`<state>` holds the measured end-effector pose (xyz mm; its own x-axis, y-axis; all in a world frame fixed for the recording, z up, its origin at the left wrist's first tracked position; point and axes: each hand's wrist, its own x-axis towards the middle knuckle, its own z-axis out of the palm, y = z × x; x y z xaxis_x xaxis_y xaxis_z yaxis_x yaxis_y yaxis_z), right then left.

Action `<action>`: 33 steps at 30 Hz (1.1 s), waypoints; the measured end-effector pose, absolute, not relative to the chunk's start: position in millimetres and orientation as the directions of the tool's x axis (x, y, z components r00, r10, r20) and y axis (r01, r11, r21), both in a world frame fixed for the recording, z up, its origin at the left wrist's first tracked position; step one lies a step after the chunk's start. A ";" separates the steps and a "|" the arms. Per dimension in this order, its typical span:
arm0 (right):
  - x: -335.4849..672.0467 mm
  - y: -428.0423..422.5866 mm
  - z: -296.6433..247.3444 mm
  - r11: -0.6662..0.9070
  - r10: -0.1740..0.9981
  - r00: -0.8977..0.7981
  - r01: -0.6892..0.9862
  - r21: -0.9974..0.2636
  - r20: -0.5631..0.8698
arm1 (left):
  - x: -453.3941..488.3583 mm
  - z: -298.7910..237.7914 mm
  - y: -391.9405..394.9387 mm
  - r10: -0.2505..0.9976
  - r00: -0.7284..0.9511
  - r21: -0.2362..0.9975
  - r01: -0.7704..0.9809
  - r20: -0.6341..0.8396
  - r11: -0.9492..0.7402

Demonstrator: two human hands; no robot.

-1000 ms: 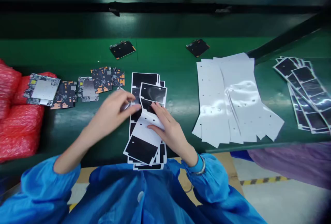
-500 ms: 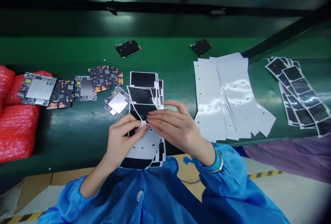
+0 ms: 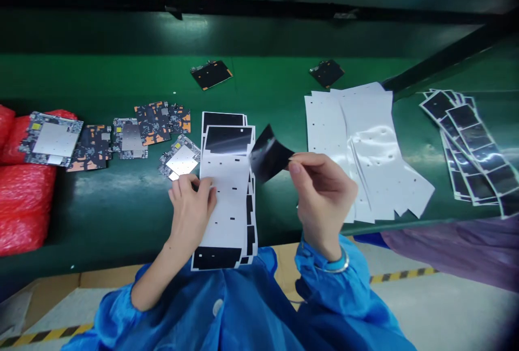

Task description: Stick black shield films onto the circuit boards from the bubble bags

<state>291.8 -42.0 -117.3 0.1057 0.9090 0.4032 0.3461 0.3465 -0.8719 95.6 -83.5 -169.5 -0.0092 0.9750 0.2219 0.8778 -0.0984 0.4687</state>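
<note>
My right hand (image 3: pixel 326 194) pinches a black adhesive sticker (image 3: pixel 270 154) by its right corner between thumb and fingertips. The sticker is slightly curled and hangs in the air, right of the white-backed sticker sheet (image 3: pixel 226 199). That sheet lies on a stack of like sheets, with black stickers at its top and bottom and bare backing between. My left hand (image 3: pixel 190 202) rests over the sheet's left edge, fingers bent and loosely apart, seemingly holding nothing. Just above its fingertips lies a circuit board (image 3: pixel 181 160) with a silver plate.
More circuit boards (image 3: pixel 59 137) lie on the left, beside red bubble-wrapped packs (image 3: pixel 26 205). Two black-covered boards, one left (image 3: pixel 211 75) and one right (image 3: pixel 327 73), sit at the back. On the right are white sheets (image 3: pixel 365 145) and a fan of black sticker strips (image 3: pixel 470 145).
The black sticker has come off its sheet, and my right hand has carried it up and right. My left hand has let go of the sheet's lifted part and moved slightly left.
</note>
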 end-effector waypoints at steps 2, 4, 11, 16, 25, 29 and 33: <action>282.6 -47.8 -120.6 0.404 0.912 -0.040 0.274 -0.873 0.409 | 98.8 -167.9 -84.9 0.972 0.045 0.437 0.888 0.230 -0.145; 274.3 -51.9 -124.8 0.413 0.901 -0.231 0.188 -0.891 0.368 | 99.4 -160.8 -86.9 0.963 0.113 0.555 0.798 0.244 -0.234; 284.0 -41.1 -147.6 -0.025 0.987 -0.160 -0.068 -0.997 -0.014 | 78.5 -136.6 -92.5 0.931 0.277 0.647 0.670 0.237 -0.364; 286.0 -43.9 -150.2 0.023 0.997 -0.082 0.168 -0.986 0.009 | 59.7 -136.0 -65.9 0.899 0.402 0.362 0.823 0.174 -0.438; 308.9 -52.2 -136.9 0.407 0.864 -0.019 0.613 -0.677 0.503 | 3.5 -149.1 -56.8 0.957 0.287 0.250 0.924 0.041 -0.288; 307.5 -54.0 -145.1 0.319 0.914 0.037 0.551 -0.771 0.405 | -9.5 -146.6 -69.3 0.947 0.313 0.313 0.894 0.078 -0.321; 299.6 -54.3 -144.2 0.230 0.957 0.062 0.427 -0.874 0.282 | -10.9 -142.3 -56.4 0.913 0.392 0.214 0.888 0.109 -0.407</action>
